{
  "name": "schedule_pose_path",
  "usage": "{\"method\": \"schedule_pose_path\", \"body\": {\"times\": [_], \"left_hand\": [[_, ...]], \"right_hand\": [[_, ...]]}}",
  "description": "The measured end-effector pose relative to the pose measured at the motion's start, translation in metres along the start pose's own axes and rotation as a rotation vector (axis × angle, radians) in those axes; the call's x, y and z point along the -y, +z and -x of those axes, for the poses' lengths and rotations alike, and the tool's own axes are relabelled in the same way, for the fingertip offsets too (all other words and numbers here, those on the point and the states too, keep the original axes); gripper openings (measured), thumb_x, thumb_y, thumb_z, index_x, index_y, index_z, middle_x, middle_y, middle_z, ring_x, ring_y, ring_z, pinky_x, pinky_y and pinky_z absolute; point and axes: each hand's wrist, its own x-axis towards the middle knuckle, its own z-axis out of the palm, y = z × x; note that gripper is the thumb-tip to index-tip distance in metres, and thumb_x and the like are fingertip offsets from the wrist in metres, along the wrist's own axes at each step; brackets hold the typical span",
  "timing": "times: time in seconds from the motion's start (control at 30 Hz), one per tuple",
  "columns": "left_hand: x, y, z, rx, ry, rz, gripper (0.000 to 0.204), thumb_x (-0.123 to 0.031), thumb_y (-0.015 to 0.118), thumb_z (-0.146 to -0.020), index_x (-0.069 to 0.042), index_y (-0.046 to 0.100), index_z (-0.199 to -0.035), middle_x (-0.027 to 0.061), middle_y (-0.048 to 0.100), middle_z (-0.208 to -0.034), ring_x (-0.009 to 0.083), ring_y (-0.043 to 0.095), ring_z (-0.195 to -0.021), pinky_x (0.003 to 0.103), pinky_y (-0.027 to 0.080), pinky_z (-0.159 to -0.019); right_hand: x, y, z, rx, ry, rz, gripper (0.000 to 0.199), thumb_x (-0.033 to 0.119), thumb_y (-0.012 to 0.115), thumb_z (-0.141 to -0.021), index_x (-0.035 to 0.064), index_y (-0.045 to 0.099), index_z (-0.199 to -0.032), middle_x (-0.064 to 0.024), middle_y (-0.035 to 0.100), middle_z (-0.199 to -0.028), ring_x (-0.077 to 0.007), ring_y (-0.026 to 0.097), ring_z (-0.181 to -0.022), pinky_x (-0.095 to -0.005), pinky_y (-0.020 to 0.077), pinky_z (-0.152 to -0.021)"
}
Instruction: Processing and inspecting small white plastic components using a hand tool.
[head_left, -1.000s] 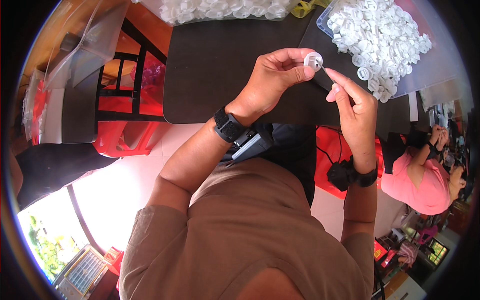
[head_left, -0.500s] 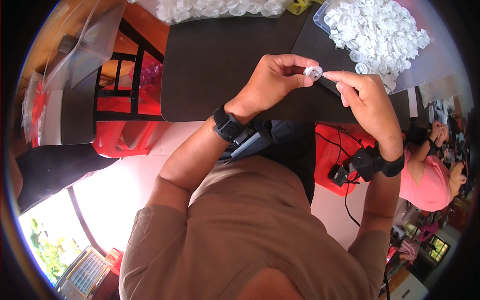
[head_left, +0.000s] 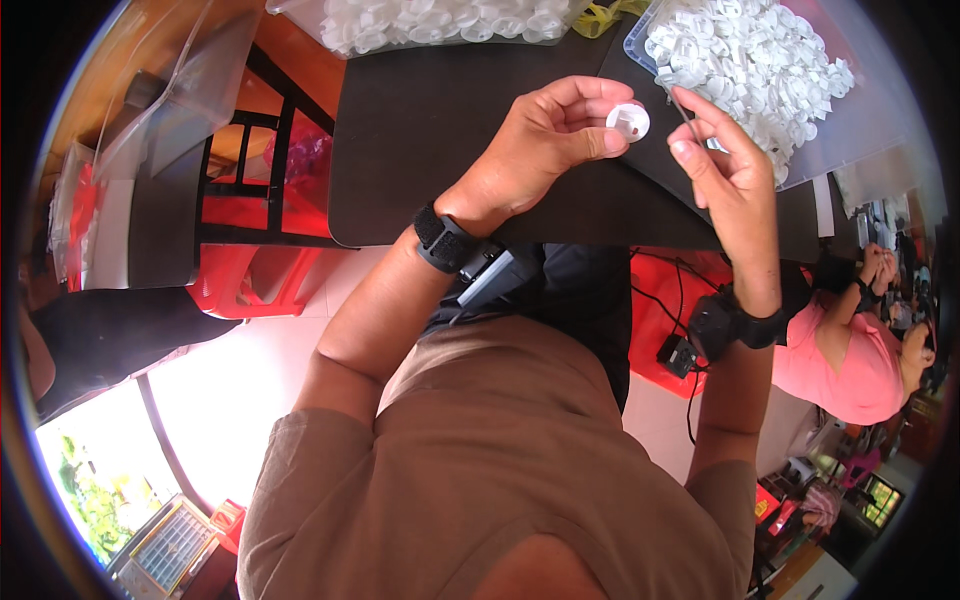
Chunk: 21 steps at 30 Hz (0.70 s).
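My left hand (head_left: 555, 140) pinches a small round white plastic part (head_left: 631, 119) between thumb and fingers above the dark table. Its hollow side shows, with a small dark spot inside. To the right, my right hand (head_left: 735, 170) is raised with thumb and fingers closed on a thin metal rod-like tool (head_left: 688, 118). The tool's exact kind is too small to make out. It points up and away, apart from the white part. Just beyond my right hand lies a heap of similar white plastic parts (head_left: 745, 60).
The dark tabletop (head_left: 420, 150) lies under my hands. A clear bag of white parts (head_left: 440, 25) sits at the far edge, beside something yellow (head_left: 598, 18). The heap rests in a translucent tray (head_left: 870, 140). Another person in pink (head_left: 845, 360) is at far right.
My right hand has drawn the tool out of the white part and moved up, away from it. My left hand has shifted slightly up and turned the part's hollow side into view.
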Motion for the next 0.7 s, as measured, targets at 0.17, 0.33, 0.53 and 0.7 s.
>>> {"method": "schedule_pose_path", "body": {"times": [0.17,0.33,0.53,0.7], "left_hand": [[0.000,0.003,-0.002,-0.009,-0.036,0.108,0.035,0.001,0.064,-0.086,-0.003,0.057,-0.121,0.0074,0.063,-0.113,0.0166,0.061,-0.104,0.030,0.050,-0.094],[0.004,0.002,-0.002,-0.033,-0.020,0.128,0.036,0.001,0.065,-0.086,-0.004,0.058,-0.121,0.0070,0.064,-0.112,0.0165,0.061,-0.103,0.030,0.050,-0.094],[0.006,0.003,-0.003,-0.035,0.008,0.148,0.034,0.000,0.065,-0.086,-0.003,0.060,-0.119,0.0075,0.064,-0.111,0.0168,0.061,-0.103,0.031,0.050,-0.094],[0.010,0.002,-0.002,-0.061,0.016,0.141,0.034,0.000,0.065,-0.087,-0.002,0.059,-0.120,0.0089,0.063,-0.112,0.0172,0.061,-0.104,0.031,0.050,-0.095]], "right_hand": [[-0.010,0.013,0.017,-0.142,-0.132,0.199,0.032,0.006,0.052,-0.094,0.0085,0.061,-0.124,-0.0012,0.057,-0.069,-0.0053,0.048,-0.061,-0.0202,0.0404,-0.058],[-0.008,0.027,0.025,-0.147,-0.145,0.174,0.033,0.003,0.048,-0.095,0.0080,0.061,-0.124,-0.0028,0.058,-0.068,-0.0066,0.050,-0.064,-0.0226,0.0435,-0.062],[-0.005,0.032,0.027,-0.119,-0.012,0.140,0.031,0.004,0.048,-0.095,0.0071,0.062,-0.123,-0.0036,0.058,-0.065,-0.0065,0.049,-0.058,-0.0227,0.0431,-0.058],[-0.008,0.035,0.028,-0.133,-0.060,0.131,0.031,0.004,0.048,-0.095,0.0067,0.062,-0.122,-0.0040,0.058,-0.062,-0.0062,0.049,-0.057,-0.0231,0.0428,-0.056]]}}
